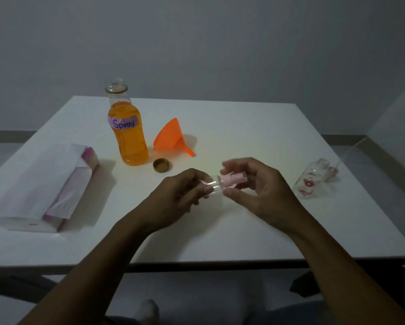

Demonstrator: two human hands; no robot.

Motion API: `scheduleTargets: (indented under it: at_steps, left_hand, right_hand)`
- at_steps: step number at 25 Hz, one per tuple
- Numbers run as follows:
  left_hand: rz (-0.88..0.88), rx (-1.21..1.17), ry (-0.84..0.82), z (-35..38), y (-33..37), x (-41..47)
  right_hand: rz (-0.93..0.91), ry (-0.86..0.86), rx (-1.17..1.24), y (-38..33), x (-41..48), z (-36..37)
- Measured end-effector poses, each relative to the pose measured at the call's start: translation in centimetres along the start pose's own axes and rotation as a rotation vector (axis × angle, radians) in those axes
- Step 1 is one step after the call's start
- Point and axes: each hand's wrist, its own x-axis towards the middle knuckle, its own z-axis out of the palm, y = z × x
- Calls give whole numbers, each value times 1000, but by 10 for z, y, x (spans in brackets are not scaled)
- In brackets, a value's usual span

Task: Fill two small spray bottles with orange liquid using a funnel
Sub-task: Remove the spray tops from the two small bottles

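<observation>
1. Left hand (180, 193): grip closed on the clear body of a small spray bottle (214, 184), held sideways just above the tabletop (243, 127), neck pointing right.
2. Right hand (255, 184): fingers pinched round the bottle's pink spray cap (233, 180), thumb below, fingertips on top. Cap looks seated on the neck; can't tell if it's loosened.
3. Step in hand, judging by the two-handed hold: unscrewing the cap to open this first bottle. It looks empty, so no filling done yet.
4. Second spray bottle (312, 179), clear w/ red flowers, lies on its side near the right edge, well apart from the hands. Looks empty too; its pink top is blurred, can't tell if it's on.
5. Orange funnel (171, 137) lies tipped on its side beyond the hands, spout toward the near right.
6. Big bottle of orange liquid (128, 132), labelled "Spray", stands upright left of the funnel, open at the top. Its gold lid (161, 165) lies just in front, underside up.
7. Tissue-type box (42, 188) sits at far left, not in use.
8. Next move likely calls for: twist the cap off w/ the right hand while the left steadies the body, put the cap down, stand the bottle upright, seat the funnel spout in the neck. Narrow neck + light bottle, so it'd need holding during the pour.
</observation>
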Motion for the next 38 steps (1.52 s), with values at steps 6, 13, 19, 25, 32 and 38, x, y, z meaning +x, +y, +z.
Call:
scheduleTargets:
  at_steps: [6,13,19,25,32,38]
  left_hand:
    - [7,78,-5,7,2,-3]
    - [37,85,37,9,2,0]
    - [24,101,27,12,2,2]
    - [-25,102,27,14,3,0]
    - [-30,72,42,15,11,-1]
    - [-17,155,41,12,12,-5]
  right_hand:
    - [135,119,-175,-3,-4,-2]
    - [90,83,-191,-3,-3,-3]
    - [102,77,-87,-5,-2,-6]
    - [-305,171,-526,1,-3,-10]
    - [-476,296,-763,0,-1,-5]
    - [-186,79,-433,-1,-8,-10]
